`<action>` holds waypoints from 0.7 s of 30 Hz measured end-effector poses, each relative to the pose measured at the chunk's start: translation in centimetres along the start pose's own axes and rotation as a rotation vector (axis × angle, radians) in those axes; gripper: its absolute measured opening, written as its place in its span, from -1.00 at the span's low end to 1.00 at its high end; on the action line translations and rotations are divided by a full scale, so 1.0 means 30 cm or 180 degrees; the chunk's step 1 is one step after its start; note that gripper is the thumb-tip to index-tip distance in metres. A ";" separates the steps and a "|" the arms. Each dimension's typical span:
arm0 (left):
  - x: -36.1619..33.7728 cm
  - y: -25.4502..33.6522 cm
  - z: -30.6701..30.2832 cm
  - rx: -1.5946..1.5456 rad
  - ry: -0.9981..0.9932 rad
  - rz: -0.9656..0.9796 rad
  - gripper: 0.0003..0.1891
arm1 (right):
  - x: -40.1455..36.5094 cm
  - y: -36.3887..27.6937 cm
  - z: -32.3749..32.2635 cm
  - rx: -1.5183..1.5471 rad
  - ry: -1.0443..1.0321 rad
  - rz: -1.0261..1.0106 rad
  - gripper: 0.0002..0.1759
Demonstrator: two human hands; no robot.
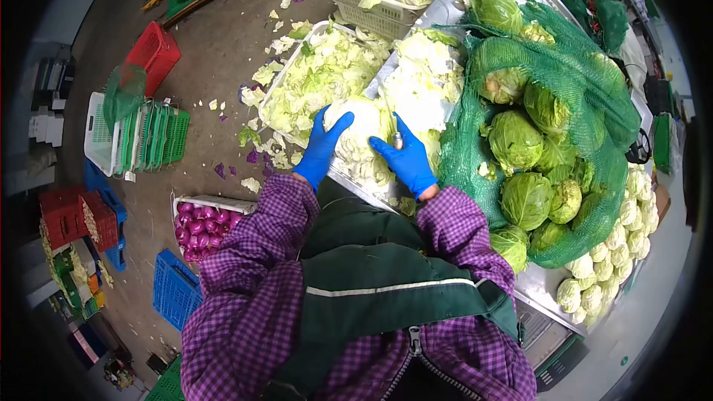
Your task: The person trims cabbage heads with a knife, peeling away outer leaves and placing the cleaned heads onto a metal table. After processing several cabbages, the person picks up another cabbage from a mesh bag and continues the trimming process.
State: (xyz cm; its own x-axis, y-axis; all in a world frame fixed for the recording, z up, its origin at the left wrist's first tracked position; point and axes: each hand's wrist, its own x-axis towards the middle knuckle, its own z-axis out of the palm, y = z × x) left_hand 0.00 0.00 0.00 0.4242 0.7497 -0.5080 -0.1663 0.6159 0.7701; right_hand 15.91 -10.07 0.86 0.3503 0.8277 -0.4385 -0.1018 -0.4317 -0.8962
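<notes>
A pale, stripped cabbage [355, 132] is between my hands at the table's near edge. My left hand [324, 145], in a blue glove, grips its left side with the thumb over the top. My right hand [405, 159], gloved too, is closed round the silvery handle of a knife [399, 141]; its thumb reaches to the cabbage's right side. The blade is hard to make out against the pale leaves. Loose cabbage leaves [421, 74] lie just beyond. To the right, whole green cabbages [515, 139] spill from a green mesh bag [494, 56].
Left of the table stands a white crate heaped with trimmed leaves [327, 67]; another leaf-filled basket [375, 11] is behind it. Several trimmed cabbages [601, 275] are piled at the right. Purple onions [204, 229] fill a crate on the floor, near a blue crate [177, 289].
</notes>
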 end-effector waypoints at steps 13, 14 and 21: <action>-0.005 -0.041 -0.071 -0.0003 -0.0064 0.0339 -0.38 | 0.026 0.009 -0.030 0.0646 0.0580 0.0290 -0.80; -0.007 -0.040 -0.073 0.0002 -0.0059 0.0449 -0.39 | 0.011 -0.040 -0.025 0.0606 0.0424 0.0328 -0.80; -0.060 0.074 -0.038 -0.1240 -0.0599 -0.0488 -0.34 | 0.171 -0.032 -0.083 -0.0443 0.1192 -0.0445 -0.60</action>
State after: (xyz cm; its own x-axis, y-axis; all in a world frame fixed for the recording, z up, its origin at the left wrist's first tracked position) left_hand -2.16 0.28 2.17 0.6183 0.6079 -0.4982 -0.3961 0.7885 0.4705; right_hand 20.11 -6.30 -0.35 0.6685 0.7054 -0.2359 0.0885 -0.3903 -0.9164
